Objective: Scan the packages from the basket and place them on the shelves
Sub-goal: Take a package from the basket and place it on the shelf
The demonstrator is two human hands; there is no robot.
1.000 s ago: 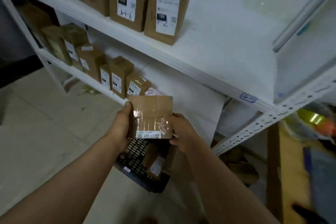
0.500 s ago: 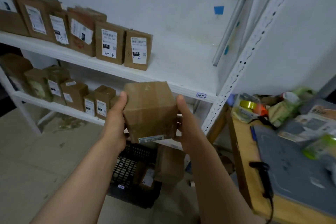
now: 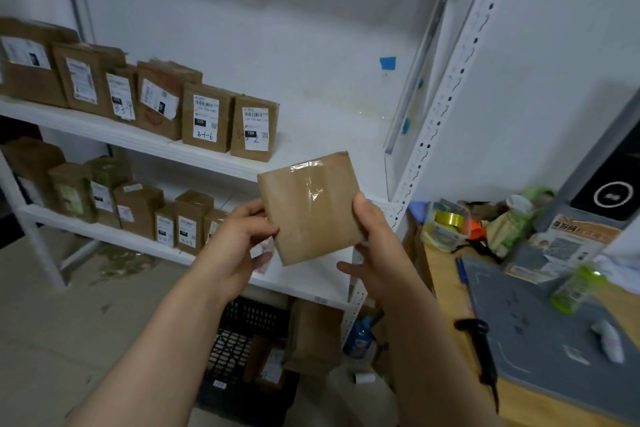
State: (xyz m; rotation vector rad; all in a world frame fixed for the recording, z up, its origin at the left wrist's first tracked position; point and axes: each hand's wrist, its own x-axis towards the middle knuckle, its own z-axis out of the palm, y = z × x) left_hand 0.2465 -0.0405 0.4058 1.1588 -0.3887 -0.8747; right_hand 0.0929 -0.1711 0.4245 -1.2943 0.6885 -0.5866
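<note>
In the head view, the package (image 3: 311,208) was in the air in front of the shelves (image 3: 311,156), between both hands and tilted, its plain taped face toward the camera. It was well above the basket (image 3: 242,357) on the floor and had not been set on any shelf. No label showed on the visible face, so the step in hand was probably turning the package to find the barcode for scanning.

To do that well, the person would need to rotate it until the label faced up and then hold it flat and steady. One hand should take the package alone, gripping the edges and keeping clear of the print. That would free the right hand (image 3: 374,246) for the scanner (image 3: 481,350), which lay on the surface (image 3: 446,288) to the right. The glossy tape might throw glare, so a slight tilt away from the light would likely help.

The left hand (image 3: 239,243) pinched the package's left edge, with its fingers (image 3: 256,210) curled close together on the cardboard. The right hand gripped the right edge with its thumb pressed on the front face. Its other fingers were behind the package and mostly hidden, though one showed below the lower corner. Neither hand touched anything else.
</note>
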